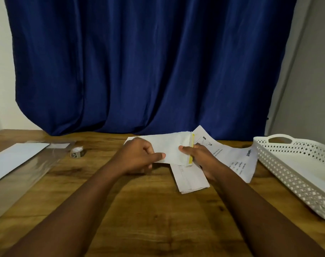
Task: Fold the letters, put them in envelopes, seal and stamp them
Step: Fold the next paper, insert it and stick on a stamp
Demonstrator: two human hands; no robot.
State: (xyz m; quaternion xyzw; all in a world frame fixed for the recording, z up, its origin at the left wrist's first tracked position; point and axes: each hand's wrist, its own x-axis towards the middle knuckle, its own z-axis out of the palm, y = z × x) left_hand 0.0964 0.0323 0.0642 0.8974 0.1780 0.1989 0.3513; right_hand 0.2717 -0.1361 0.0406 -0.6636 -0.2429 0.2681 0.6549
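Above the middle of the wooden table [148, 210] I hold a white envelope [169, 145]. My left hand [139, 156] grips its left end, thumb on top. My right hand [197, 156] pinches its right end at the flap, where a yellow adhesive strip [191, 154] shows. A folded letter [189, 179] lies on the table just below the envelope, partly under my right hand. Printed sheets [232, 158] lie flat behind my right hand.
A white perforated tray [287, 167] stands at the right edge. At the left lie a clear plastic sleeve [28, 173] with white envelopes [15, 158] in it and a small roll of stamps [76, 152]. A blue curtain [148, 62] hangs behind the table.
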